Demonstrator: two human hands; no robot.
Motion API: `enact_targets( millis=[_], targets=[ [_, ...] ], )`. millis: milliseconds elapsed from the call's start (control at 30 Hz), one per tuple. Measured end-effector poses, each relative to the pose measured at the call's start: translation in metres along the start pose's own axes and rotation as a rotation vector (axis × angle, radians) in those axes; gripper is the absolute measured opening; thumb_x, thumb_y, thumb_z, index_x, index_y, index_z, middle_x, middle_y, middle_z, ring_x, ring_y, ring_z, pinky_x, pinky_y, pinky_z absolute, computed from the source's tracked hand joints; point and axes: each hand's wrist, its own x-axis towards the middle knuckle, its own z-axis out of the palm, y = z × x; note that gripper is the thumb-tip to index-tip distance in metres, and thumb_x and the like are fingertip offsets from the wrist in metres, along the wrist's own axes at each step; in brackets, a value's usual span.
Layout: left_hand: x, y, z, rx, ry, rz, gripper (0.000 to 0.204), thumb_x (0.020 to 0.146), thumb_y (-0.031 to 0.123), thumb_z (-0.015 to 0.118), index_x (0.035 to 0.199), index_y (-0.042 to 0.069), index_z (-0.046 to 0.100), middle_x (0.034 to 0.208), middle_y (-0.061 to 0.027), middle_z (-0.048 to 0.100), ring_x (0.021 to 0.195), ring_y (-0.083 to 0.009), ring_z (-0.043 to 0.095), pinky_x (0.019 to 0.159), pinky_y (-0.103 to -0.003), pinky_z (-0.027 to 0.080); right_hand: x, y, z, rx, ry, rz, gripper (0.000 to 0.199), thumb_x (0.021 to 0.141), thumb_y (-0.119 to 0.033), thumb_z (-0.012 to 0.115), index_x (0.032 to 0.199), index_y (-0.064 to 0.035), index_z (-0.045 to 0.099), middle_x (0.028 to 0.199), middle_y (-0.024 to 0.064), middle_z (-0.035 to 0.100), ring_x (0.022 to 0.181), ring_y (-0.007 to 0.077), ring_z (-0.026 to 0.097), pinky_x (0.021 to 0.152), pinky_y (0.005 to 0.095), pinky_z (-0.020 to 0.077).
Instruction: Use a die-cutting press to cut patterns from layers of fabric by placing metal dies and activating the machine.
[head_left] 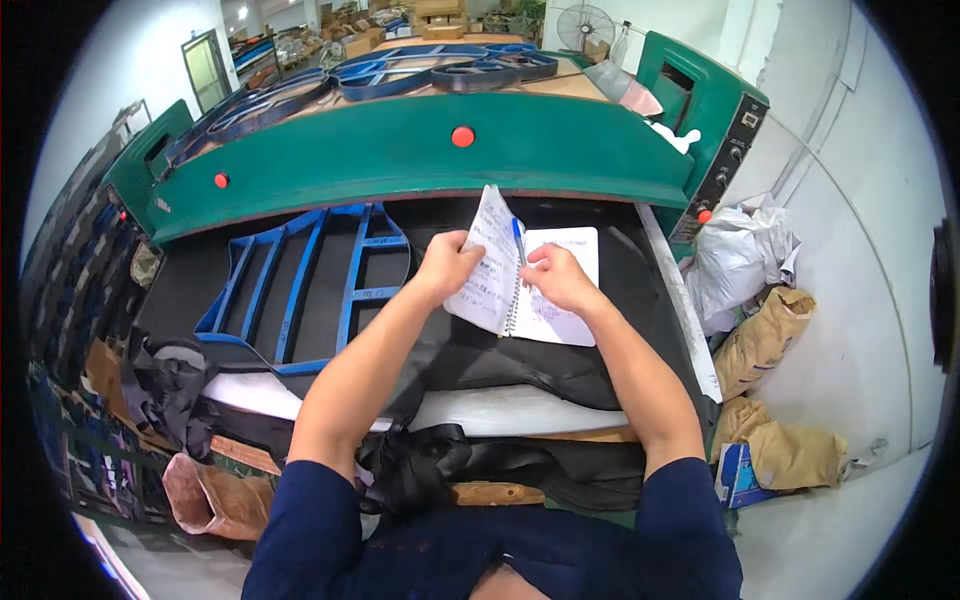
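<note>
A spiral-bound notebook (pixel 575 242) with handwritten pages lies open over black sheet material (pixel 480 365) on the machine bed. My left hand (pixel 449 266) pinches the left page, which stands raised and tilted. Above the right page, my right hand (pixel 560 277) is closed around a blue pen (pixel 518 235), its blue end pointing up and away from me. The pen's lower part is mostly hidden by my fingers. Left of the notebook, a blue-edged cutting die (pixel 315 262) with several cross bars rests on the black sheet.
A green press beam (pixel 400 150) with red buttons spans the far side. More blue-edged dies (pixel 375 75) lie on top behind it. Plastic sacks (pixel 740 255) and brown paper bags (pixel 765 340) stand at the right wall. Black scraps (pixel 415 465) hang at the near edge.
</note>
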Motion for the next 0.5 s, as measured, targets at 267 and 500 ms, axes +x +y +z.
enact_targets(
  millis=[267,500],
  targets=[
    [-0.044,0.008,0.001,0.060,-0.028,0.215,0.023,0.096,0.013,0.062,0.110,-0.003,0.067,0.088,-0.0108,0.072,0.081,-0.0120,0.065,0.074,-0.031,0.052,0.010,-0.049,-0.010,0.417,0.120,-0.064,0.022,0.092,-0.011,0.067,0.108,0.0015,0.058,0.084,0.0074,0.071,0.060,0.0078,0.057,0.051,0.0226,0.0447],
    [-0.052,0.005,0.003,0.081,0.059,0.404,0.020,0.100,0.008,0.058,0.114,-0.002,0.065,0.089,-0.0066,0.071,0.082,-0.0076,0.061,0.073,-0.029,0.052,-0.008,-0.055,0.006,0.405,0.140,-0.218,0.018,0.093,-0.010,0.067,0.105,0.0010,0.059,0.083,0.0065,0.070,0.062,0.0063,0.057,0.055,0.0228,0.0452]
  ],
)
